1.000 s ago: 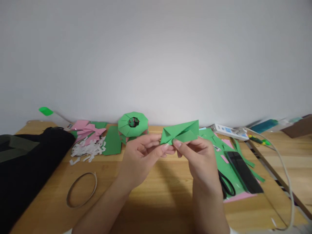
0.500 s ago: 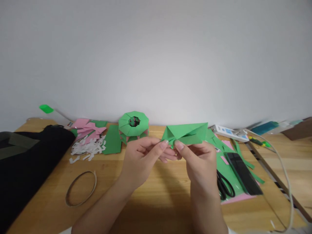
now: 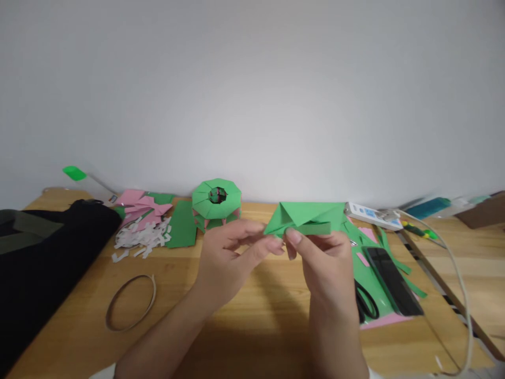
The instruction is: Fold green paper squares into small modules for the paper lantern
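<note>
A folded piece of green paper (image 3: 305,213) is held up over the table, its long edge toward the wall and a narrow flap facing me. My right hand (image 3: 326,268) pinches its lower edge between thumb and fingers. At the paper's lower left corner, my left hand (image 3: 231,258) is closed, thumb against the edge and fingers behind; part of that grip is hidden. Behind my left hand stands a ring-shaped paper model (image 3: 202,202), green on top with pink pieces below and a round hole in the middle.
Left lie a green sheet (image 3: 181,226), pink paper pieces (image 3: 138,202), white paper scraps (image 3: 138,239), a tape ring (image 3: 108,310) and dark cloth (image 3: 47,263). Right are a phone (image 3: 394,281), black-handled scissors (image 3: 369,300), green strips (image 3: 398,260) and a power strip (image 3: 371,215) with a white cable (image 3: 460,273).
The folded green paper has shifted slightly to the right. My left thumb has slid from its front face down to the lower edge; my right hand keeps its pinch.
</note>
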Demonstrator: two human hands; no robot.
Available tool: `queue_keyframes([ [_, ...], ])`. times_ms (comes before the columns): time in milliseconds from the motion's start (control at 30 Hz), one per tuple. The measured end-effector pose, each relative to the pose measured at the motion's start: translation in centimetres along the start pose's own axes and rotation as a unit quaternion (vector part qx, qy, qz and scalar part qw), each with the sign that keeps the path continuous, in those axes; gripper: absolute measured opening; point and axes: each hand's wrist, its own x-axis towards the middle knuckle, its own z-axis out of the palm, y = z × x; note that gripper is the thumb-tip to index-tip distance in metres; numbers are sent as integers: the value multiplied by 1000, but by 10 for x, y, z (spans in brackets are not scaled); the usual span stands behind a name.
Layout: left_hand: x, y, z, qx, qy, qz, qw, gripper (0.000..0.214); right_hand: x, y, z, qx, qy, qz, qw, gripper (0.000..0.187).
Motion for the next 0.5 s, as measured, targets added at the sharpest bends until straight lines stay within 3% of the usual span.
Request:
queue_keyframes([
  [100, 0, -3, 2, -28, 16, -10, 999, 18, 1, -1, 0, 12, 13, 3, 1000, 13],
  [233, 0, 1, 2, -18, 2, -24, 1000, 12, 1, -2, 0, 19, -8, 9, 1000, 11],
  [500, 1, 4, -3, -5, -1, 1, 1000, 15, 1, -4, 1, 29, -40, 18, 999, 11],
])
